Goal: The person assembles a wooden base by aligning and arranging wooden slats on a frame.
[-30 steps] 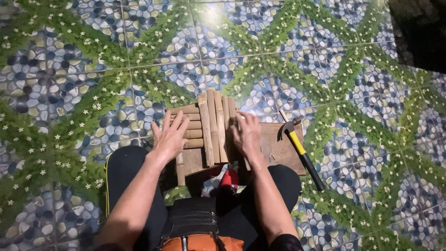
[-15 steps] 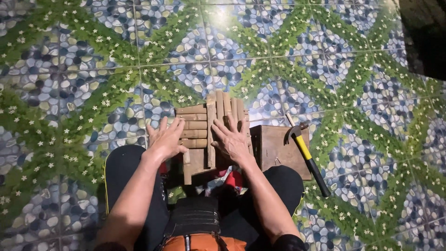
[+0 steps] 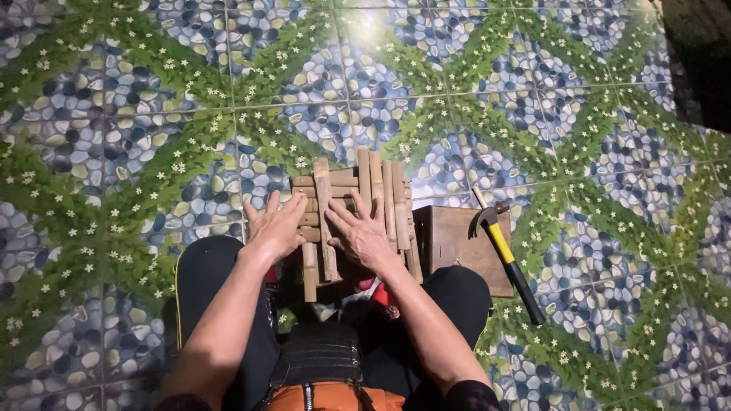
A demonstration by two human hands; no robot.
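Bamboo slats (image 3: 358,209) lie under both hands (fingers spread flat), wooden box (image 3: 464,243) beside.

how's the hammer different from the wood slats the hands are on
The hammer is one tool with a yellow and black handle and a metal claw head; the wooden slats are many pale brown strips, some crossing others. The hammer lies untouched on a dark wooden board, tilted diagonally; the slats lie under the left hand and right hand, both flat with fingers spread. Both rest low over the patterned tile floor.
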